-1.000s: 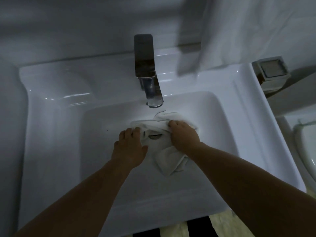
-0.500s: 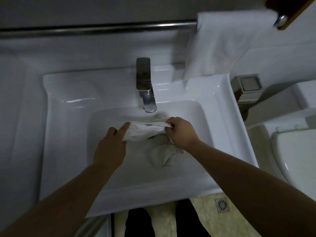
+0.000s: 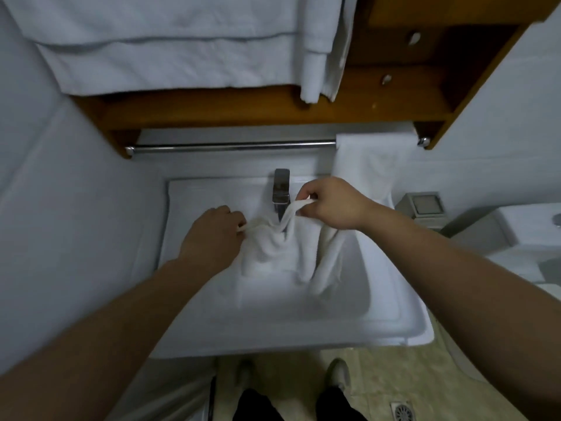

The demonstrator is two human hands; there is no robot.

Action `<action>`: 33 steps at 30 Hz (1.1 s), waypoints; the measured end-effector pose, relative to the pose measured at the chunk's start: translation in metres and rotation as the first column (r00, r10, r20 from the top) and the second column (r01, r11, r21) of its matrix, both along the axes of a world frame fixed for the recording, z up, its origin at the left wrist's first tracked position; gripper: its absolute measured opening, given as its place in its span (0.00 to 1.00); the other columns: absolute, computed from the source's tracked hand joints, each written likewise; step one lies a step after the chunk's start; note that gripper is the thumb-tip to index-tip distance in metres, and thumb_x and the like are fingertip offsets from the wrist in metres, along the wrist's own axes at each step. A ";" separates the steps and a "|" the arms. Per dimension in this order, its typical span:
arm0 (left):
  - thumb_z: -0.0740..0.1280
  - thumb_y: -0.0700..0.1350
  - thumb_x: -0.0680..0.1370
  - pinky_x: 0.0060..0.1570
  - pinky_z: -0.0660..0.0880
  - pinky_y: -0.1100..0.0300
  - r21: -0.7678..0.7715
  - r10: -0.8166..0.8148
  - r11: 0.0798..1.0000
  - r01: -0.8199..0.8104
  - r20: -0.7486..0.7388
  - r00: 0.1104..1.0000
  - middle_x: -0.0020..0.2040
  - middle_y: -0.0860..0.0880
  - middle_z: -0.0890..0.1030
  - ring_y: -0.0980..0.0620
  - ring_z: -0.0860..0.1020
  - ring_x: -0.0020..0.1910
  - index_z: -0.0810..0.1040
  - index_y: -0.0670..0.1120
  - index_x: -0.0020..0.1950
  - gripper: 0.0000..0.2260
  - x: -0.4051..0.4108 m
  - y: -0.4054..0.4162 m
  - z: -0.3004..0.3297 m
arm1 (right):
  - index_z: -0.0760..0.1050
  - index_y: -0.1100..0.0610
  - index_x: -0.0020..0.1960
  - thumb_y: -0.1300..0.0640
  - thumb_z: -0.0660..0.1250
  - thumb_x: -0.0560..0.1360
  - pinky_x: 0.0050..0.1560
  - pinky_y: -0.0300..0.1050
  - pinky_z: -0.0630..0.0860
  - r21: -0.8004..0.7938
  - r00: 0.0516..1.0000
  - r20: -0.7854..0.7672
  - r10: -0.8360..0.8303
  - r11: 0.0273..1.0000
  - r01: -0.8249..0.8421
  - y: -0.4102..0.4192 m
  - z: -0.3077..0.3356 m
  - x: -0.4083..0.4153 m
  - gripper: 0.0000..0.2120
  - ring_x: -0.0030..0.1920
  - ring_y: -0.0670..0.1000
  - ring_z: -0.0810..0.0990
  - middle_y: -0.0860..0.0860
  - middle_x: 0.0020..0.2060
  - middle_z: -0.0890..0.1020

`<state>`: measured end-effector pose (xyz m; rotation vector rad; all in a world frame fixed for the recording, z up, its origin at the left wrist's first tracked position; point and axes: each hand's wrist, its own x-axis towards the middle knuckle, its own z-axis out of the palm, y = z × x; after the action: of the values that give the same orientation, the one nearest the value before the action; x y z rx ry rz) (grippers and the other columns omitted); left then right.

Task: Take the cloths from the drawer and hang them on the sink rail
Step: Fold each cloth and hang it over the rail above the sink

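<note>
A white cloth (image 3: pixel 279 250) hangs stretched between my two hands above the white sink (image 3: pixel 391 326), in front of the chrome tap (image 3: pixel 281 188). My left hand (image 3: pixel 212 235) pinches its left top corner. My right hand (image 3: pixel 328 203) grips the right top edge, a little higher, and a twisted part of the cloth dangles below it. The chrome rail (image 3: pixel 230 146) runs across the wall under a wooden shelf. Another white cloth (image 3: pixel 370 165) hangs folded over the rail's right end.
A wooden shelf unit (image 3: pixel 273 107) above the rail carries large folded white towels (image 3: pixel 170 41). A small square box (image 3: pixel 423 205) stands right of the sink, and beyond it a white toilet (image 3: pixel 528 235). A floor drain (image 3: pixel 402 411) lies at the lower right.
Both hands have lifted the cloth out of the basin and pulled it apart. The view has tilted up, so the rail and shelf now show.
</note>
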<state>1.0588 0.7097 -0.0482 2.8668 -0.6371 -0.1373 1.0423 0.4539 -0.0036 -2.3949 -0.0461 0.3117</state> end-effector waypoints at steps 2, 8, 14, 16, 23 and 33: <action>0.65 0.52 0.80 0.38 0.67 0.60 -0.041 0.074 0.996 -0.075 -0.035 0.997 0.45 0.49 0.81 0.52 0.75 0.39 0.79 0.51 0.52 0.07 -0.004 -0.004 0.021 | 0.80 0.47 0.41 0.55 0.75 0.71 0.30 0.28 0.66 0.020 1.000 0.009 0.012 1.000 -0.012 0.002 0.027 0.002 0.04 0.33 0.37 0.76 0.40 0.34 0.79; 0.69 0.53 0.78 0.32 0.68 0.63 -0.112 0.126 0.985 -0.129 -0.032 0.992 0.37 0.52 0.80 0.55 0.76 0.34 0.80 0.51 0.46 0.07 -0.012 0.008 0.060 | 0.82 0.51 0.44 0.55 0.79 0.68 0.41 0.42 0.73 0.056 1.000 0.012 0.012 0.998 -0.013 -0.007 0.092 -0.007 0.07 0.41 0.47 0.80 0.48 0.41 0.83; 0.71 0.55 0.75 0.42 0.68 0.61 -0.005 0.065 0.998 -0.066 -0.054 0.996 0.41 0.53 0.77 0.54 0.75 0.41 0.78 0.52 0.42 0.08 -0.012 0.013 0.095 | 0.84 0.53 0.44 0.49 0.77 0.70 0.46 0.46 0.76 0.144 1.000 0.002 -0.021 0.989 0.020 -0.027 0.129 -0.021 0.09 0.45 0.49 0.82 0.51 0.42 0.84; 0.71 0.56 0.75 0.43 0.69 0.60 -0.057 0.060 0.996 -0.062 -0.047 0.997 0.40 0.54 0.75 0.53 0.76 0.42 0.77 0.53 0.39 0.09 -0.014 0.009 0.106 | 0.84 0.53 0.44 0.48 0.75 0.72 0.44 0.40 0.74 0.116 0.998 0.052 -0.038 0.993 0.032 -0.027 0.133 -0.022 0.08 0.43 0.42 0.81 0.45 0.39 0.84; 0.69 0.58 0.76 0.48 0.68 0.60 -0.230 0.004 0.973 0.002 0.026 1.000 0.50 0.54 0.77 0.53 0.76 0.50 0.79 0.54 0.50 0.09 -0.022 -0.020 0.128 | 0.82 0.48 0.45 0.44 0.68 0.78 0.38 0.39 0.70 -0.129 0.981 0.166 0.106 0.988 -0.085 -0.006 0.141 -0.024 0.09 0.40 0.40 0.78 0.42 0.38 0.81; 0.72 0.55 0.74 0.36 0.69 0.75 -0.505 -0.189 0.862 0.045 -0.237 0.953 0.45 0.63 0.80 0.69 0.77 0.43 0.76 0.57 0.59 0.15 -0.036 -0.057 0.132 | 0.76 0.47 0.34 0.46 0.65 0.80 0.34 0.44 0.67 -0.260 0.958 0.139 0.252 0.942 -0.211 0.011 0.148 -0.022 0.16 0.32 0.45 0.73 0.46 0.29 0.76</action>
<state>1.0227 0.6524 0.0834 2.2580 -0.6741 -0.3377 1.0202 0.4651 0.1445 -2.6598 -0.3937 0.2307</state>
